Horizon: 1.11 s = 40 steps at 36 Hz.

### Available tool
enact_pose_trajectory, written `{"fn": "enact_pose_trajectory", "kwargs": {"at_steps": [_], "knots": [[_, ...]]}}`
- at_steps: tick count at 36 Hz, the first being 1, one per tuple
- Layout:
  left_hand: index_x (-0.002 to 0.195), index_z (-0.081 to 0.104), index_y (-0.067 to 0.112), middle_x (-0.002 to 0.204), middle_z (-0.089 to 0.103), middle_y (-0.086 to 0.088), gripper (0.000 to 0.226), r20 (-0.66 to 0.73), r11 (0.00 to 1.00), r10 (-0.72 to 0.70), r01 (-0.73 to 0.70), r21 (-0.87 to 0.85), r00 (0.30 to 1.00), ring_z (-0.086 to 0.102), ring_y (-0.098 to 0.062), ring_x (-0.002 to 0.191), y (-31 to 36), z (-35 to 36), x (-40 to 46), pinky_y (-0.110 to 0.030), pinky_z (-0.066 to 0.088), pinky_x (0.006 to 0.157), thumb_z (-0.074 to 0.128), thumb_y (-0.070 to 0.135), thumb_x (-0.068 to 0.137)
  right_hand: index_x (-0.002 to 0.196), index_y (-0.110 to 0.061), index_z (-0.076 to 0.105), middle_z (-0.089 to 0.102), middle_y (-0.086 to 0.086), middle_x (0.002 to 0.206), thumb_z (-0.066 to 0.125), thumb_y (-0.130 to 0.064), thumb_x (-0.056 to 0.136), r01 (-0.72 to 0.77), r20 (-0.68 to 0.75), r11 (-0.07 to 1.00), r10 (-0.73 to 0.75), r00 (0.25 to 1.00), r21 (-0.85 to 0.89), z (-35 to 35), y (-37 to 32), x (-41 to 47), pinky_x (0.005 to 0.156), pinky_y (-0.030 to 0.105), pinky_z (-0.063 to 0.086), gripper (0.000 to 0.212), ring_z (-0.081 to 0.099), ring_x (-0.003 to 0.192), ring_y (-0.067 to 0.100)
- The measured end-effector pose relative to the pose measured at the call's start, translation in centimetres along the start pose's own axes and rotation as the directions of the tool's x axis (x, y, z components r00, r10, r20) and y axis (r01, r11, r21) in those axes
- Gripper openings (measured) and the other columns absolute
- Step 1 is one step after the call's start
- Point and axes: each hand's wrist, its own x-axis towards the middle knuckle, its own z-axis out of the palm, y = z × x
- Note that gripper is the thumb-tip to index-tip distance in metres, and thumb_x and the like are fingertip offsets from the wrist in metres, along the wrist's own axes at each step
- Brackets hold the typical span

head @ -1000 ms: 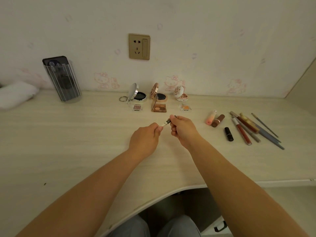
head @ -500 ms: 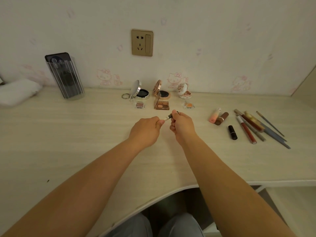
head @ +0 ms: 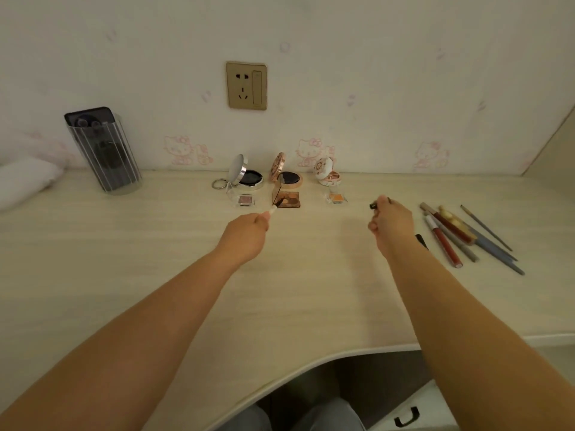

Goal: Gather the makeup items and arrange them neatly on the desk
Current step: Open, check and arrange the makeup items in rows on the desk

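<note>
The 2 hands have just come apart. Half a second ago they met near the middle of the desk (head: pixel 155 275) on 1 small stick; now the left hand (head: pixel 245 233) is curled round a pale wand (head: pixel 273 209) whose dark tip points at the palette (head: pixel 287 199), just in front of it. The right hand (head: pixel 390 223) has swung well right of the palette, fingers curled round a dark cap (head: pixel 373 205) that pokes out toward the palette.

So the item looks pulled open into 2 parts, which works against tidying unless it is rejoined or each part is laid down.

Behind the palette stand 3 open compacts (head: pixel 287 175) in a row. Far right of the palette lies the pencil group (head: pixel 457 234), just beyond the right hand; a black lipstick (head: pixel 421 241) shows beside that wrist.
</note>
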Motion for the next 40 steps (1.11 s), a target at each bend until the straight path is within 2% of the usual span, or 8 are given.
{"fn": "enact_pose_trajectory", "kwargs": {"at_steps": [8,10,13,15,17,19,23,40], "knots": [[0.07,0.047,0.017,0.077,0.049,-0.001,0.037,0.023,0.984,0.07,-0.066,-0.166,0.997,0.044,-0.021,0.08,4.1,4.6,1.5,-0.03,0.033,0.071,0.029,0.029,0.101,0.066,-0.016,0.055,0.045,0.006,0.074,0.044,-0.026,0.094,0.038,-0.018,0.988,-0.041,0.999,-0.15,0.6,0.8,1.2,0.053,0.027,0.036,0.031,0.043,0.064,0.018],[0.079,0.048,0.015,0.089,0.048,-0.003,0.031,0.051,0.984,0.042,-0.032,-0.177,0.998,0.042,-0.02,0.084,4.5,5.7,2.2,-0.027,0.029,0.07,0.027,0.022,0.101,0.065,-0.02,0.058,0.052,0.004,0.075,0.045,-0.035,0.085,0.07,-0.044,0.968,-0.082,0.996,-0.239,0.5,1.1,2.9,0.069,0.037,0.047,0.029,0.044,0.085,0.023],[0.081,0.052,0.015,0.1,0.055,-0.016,0.029,0.079,0.971,0.001,0.018,-0.237,0.997,0.05,-0.031,0.092,4.8,6.7,3.3,-0.029,0.037,0.067,0.029,0.016,0.098,0.071,-0.018,0.061,0.056,-0.003,0.067,0.044,-0.036,0.086,0.134,0.003,0.92,-0.143,0.99,-0.367,0.7,0.4,3.6,0.092,0.045,0.046,0.029,0.052,0.086,0.024],[0.072,0.053,0.019,0.118,0.055,-0.03,0.031,0.087,0.944,-0.037,0.064,-0.323,0.995,0.052,-0.043,0.107,5.1,7.6,4.3,-0.04,0.045,0.074,0.033,0.015,0.095,0.09,-0.013,0.063,0.059,-0.003,0.076,0.045,-0.029,0.094,0.171,0.043,0.886,-0.169,0.985,-0.431,1.2,-0.3,4.3,0.083,0.038,0.047,0.025,0.056,0.083,0.021],[0.071,0.054,0.022,0.12,0.052,-0.033,0.029,0.077,0.919,-0.029,0.057,-0.391,0.997,0.054,-0.044,0.091,5.4,8.4,5.1,-0.038,0.044,0.065,0.035,0.014,0.092,0.101,-0.01,0.064,0.061,0.0,0.087,0.044,-0.026,0.097,0.222,0.086,0.838,-0.208,0.974,-0.499,1.8,-0.6,5.5,0.074,0.031,0.041,0.026,0.056,0.084,0.018],[0.074,0.055,0.023,0.098,0.054,-0.034,0.029,0.066,0.903,0.015,0.015,-0.429,0.998,0.047,-0.026,0.068,5.6,9.1,5.9,-0.036,0.04,0.061,0.035,0.014,0.093,0.103,-0.008,0.064,0.063,0.002,0.094,0.045,-0.024,0.097,0.266,0.127,0.795,-0.236,0.964,-0.545,2.5,-0.7,6.9,0.071,0.027,0.038,0.026,0.056,0.084,0.018],[0.09,0.056,0.016,0.065,0.049,-0.002,0.027,0.057,0.869,0.081,-0.042,-0.494,0.995,0.046,-0.013,0.059,5.8,10.6,7.6,-0.025,0.038,0.056,0.031,0.02,0.1,0.106,-0.005,0.064,0.066,0.007,0.105,0.044,-0.02,0.097,0.328,0.208,0.662,-0.256,0.944,-0.674,3.6,-0.8,9.2,0.059,0.021,0.034,0.026,0.052,0.082,0.017],[0.095,0.058,0.013,0.065,0.055,0.002,0.021,-0.081,0.869,0.127,-0.15,-0.471,0.989,0.054,-0.009,0.058,5.2,12.7,10.2,-0.031,0.047,0.065,0.04,0.023,0.098,0.12,-0.002,0.055,0.058,0.016,0.121,0.042,-0.017,0.098,0.341,0.272,0.433,-0.215,0.938,-0.835,5.4,0.7,12.4,0.091,0.037,0.042,0.03,0.052,0.112,0.031]]}}
